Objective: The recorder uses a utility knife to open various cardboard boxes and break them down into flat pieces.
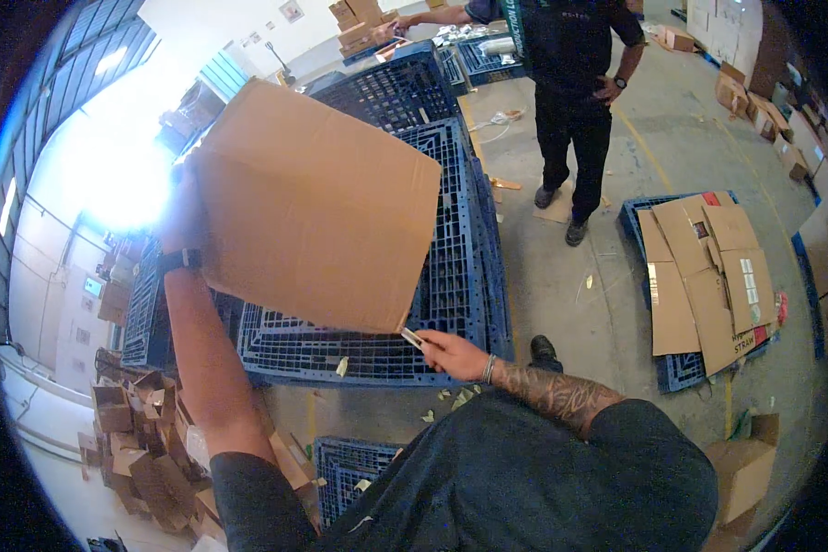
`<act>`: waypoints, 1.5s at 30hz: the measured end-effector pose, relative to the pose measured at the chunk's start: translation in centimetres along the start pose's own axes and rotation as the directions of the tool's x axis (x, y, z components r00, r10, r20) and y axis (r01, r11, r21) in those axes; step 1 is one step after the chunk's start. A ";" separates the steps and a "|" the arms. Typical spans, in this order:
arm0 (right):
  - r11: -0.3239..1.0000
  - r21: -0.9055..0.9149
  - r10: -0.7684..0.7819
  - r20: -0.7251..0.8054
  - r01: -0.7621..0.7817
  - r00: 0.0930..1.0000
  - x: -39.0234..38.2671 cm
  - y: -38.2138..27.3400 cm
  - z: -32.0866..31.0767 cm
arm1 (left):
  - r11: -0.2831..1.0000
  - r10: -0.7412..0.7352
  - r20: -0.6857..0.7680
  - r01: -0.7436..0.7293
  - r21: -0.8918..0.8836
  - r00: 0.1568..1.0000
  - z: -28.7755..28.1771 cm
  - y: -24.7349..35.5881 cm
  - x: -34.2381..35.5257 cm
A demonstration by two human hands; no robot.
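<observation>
A large brown cardboard box (pixel 315 207) is held up at a tilt over a stack of blue plastic grid pallets (pixel 469 294). My left hand (pixel 179 207) grips the box's left side, its fingers partly lost in glare. Low at the right, my right hand (pixel 446 354) is closed on a small light-coloured box cutter (pixel 412 339), whose tip is at the box's lower right corner.
A person (pixel 570 101) stands past the pallets. Flattened cardboard (pixel 708 267) lies on a pallet at right. Heaped cartons (pixel 147 442) lie at lower left, with another pallet (pixel 354 474) below me. More cartons (pixel 773 124) line the far right wall. Scraps litter the concrete floor (pixel 589 276).
</observation>
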State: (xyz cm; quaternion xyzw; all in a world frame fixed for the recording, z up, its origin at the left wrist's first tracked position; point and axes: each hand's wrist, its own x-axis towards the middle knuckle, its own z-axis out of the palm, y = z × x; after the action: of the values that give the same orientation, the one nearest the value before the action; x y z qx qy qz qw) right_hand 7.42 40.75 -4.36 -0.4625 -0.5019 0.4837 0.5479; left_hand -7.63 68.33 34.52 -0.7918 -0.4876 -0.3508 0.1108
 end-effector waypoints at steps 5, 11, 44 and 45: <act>0.981 -0.066 0.178 -0.051 -0.181 0.983 -1.5 -0.8 -4.5 | 0.972 0.033 -0.076 -0.050 -0.229 0.997 0.5 -0.8 -1.6; 0.957 -0.288 -0.085 -0.425 -0.045 0.901 -0.6 -10.9 -9.5 | 0.969 0.199 -0.129 -0.215 -0.123 0.971 2.0 0.8 -3.9; 0.412 -0.911 -0.339 -0.137 0.016 0.931 1.5 -15.4 -5.3 | 0.951 0.048 0.007 -0.044 -0.307 0.999 1.9 5.7 -6.9; 0.412 -0.911 -0.304 -0.152 -0.014 0.940 0.4 -14.3 -5.5 | 0.950 0.051 0.014 -0.044 -0.310 0.999 2.0 5.5 -6.8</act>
State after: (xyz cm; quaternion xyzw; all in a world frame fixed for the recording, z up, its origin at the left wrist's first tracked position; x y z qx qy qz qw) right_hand 13.86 39.56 9.51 -0.7036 -0.6328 0.0147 0.3229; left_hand -3.95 61.87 29.42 -0.8146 -0.4088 -0.4113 -0.0114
